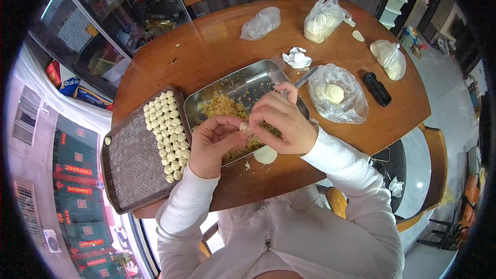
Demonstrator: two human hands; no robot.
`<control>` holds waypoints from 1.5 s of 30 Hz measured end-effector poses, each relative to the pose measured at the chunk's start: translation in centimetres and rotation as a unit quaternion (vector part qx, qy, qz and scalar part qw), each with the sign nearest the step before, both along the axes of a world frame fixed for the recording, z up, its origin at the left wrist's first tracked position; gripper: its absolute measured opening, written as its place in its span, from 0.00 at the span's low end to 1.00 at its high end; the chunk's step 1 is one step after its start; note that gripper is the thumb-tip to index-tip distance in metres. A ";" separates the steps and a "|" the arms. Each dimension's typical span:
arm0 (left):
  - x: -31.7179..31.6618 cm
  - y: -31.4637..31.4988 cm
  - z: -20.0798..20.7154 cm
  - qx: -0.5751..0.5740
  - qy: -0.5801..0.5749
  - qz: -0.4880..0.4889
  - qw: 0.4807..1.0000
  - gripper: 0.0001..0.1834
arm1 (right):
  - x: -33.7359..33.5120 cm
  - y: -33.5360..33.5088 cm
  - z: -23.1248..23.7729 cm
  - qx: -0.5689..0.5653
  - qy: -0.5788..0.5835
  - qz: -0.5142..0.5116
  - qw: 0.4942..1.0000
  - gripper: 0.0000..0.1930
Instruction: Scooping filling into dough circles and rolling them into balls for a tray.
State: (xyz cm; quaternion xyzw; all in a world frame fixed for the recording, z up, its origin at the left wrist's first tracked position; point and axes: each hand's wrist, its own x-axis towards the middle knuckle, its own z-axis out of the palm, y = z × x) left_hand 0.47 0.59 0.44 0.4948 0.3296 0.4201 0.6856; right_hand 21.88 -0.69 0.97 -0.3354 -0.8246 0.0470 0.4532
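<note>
A small dough piece is pinched in the narrow grips of left hand and right hand, over a steel tray of filling.
A dough round is laid just beside; shaped pieces are grouped on a dark tray, left.

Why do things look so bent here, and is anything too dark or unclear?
Head view: wide fisheye lens, so straight edges such as the cabinet's bend toward the rim; corners fall to black; the white curtain looks bright; fingers of the left hand and right hand partly cover the small dough piece, hiding detail.
</note>
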 end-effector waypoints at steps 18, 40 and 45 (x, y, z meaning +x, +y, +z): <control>0.2 -0.5 -0.3 0.028 -0.003 0.028 0.999 0.09 | -0.5 0.1 -0.6 -0.034 0.017 0.037 0.999 0.08; 0.0 -0.1 -0.7 0.037 -0.014 0.007 0.999 0.18 | -0.5 -0.2 -0.4 -0.017 0.018 0.022 0.999 0.09; 0.2 -0.1 -0.3 0.017 -0.017 0.005 1.000 0.18 | -0.5 0.0 -0.9 -0.032 0.018 0.033 0.999 0.09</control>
